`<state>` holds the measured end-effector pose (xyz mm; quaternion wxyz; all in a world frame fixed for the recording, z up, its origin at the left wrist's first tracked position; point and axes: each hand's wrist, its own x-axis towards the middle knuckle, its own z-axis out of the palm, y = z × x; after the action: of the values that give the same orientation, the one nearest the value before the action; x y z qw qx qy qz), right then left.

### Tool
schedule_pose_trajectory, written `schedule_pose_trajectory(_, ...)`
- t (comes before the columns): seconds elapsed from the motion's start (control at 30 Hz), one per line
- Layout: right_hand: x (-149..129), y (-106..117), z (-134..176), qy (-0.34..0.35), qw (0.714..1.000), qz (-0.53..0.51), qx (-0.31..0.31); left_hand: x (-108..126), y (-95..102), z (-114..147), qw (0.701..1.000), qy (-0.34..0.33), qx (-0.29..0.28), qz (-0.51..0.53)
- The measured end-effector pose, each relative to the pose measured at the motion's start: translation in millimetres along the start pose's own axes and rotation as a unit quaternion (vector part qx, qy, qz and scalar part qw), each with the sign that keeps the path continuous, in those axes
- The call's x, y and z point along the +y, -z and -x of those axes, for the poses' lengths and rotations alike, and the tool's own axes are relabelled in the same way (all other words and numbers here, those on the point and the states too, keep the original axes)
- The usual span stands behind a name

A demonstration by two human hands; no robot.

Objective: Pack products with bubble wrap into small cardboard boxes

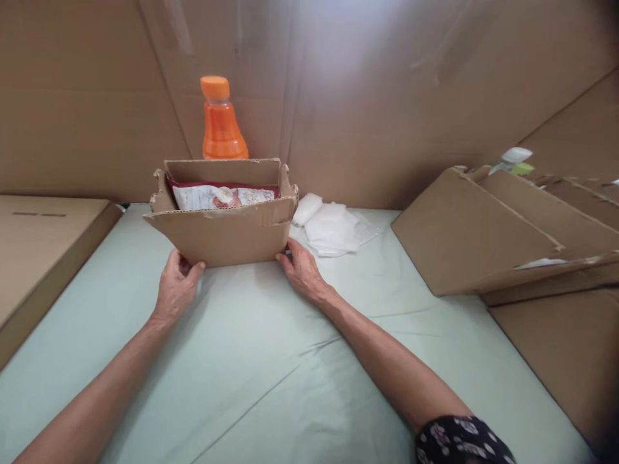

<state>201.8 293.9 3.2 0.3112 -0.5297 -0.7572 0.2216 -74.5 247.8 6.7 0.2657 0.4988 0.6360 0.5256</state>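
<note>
A small open-topped cardboard box [232, 240] stands at the back of the green cloth. My left hand [178, 283] grips its lower left corner, thumb on the front face and fingers round the side. At the lower right corner my right hand [302, 269] holds it the same way. Inside the box is a flat packet [251, 196] with a dark red edge and a printed white front; its lower part is hidden. Right behind the box rises an orange bottle [222, 129] with an orange cap, its base hidden by the box.
White folded sheets or thin plastic packets [331, 227] lie right of the box. Larger open cardboard boxes [464, 238] stand at the right, a white and green item [516, 158] poking out. A flat carton [53, 238] lies left. Cardboard walls [348, 96] close off the back.
</note>
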Motion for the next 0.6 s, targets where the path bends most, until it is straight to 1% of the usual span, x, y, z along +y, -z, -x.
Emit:
schedule_pose_trajectory(0.07, 8, -3, -2, -0.001, 1.000, -0.003, 0.002, -8, -4.5, 1, 1.000, 0.005, 0.004, 0.006)
schedule_pose_trajectory(0.17, 14, -4, 1, 0.005, 1.000, -0.014, 0.003, -13, -3.8, 4, 1.000, 0.009, -0.001, 0.013)
schedule_pose_trajectory(0.33, 14, -3, 3, 0.006, 1.000, -0.029, 0.002, -11, -1.0, 4, 1.000, 0.019, 0.000, 0.009)
schedule_pose_trajectory(0.47, 11, -7, 0, -0.001, 1.000, -0.028, 0.007, -10, -1.8, 4, 1.000, 0.009, -0.001, 0.003)
schedule_pose_trajectory(0.53, 10, -4, 1, 0.001, 1.000, -0.026, -0.003, -11, -2.2, 4, 1.000, 0.005, 0.002, 0.005)
schedule_pose_trajectory(0.6, 11, 7, 3, 0.015, 1.000, -0.020, -0.004, -13, -2.5, 4, 1.000, 0.004, 0.005, 0.006)
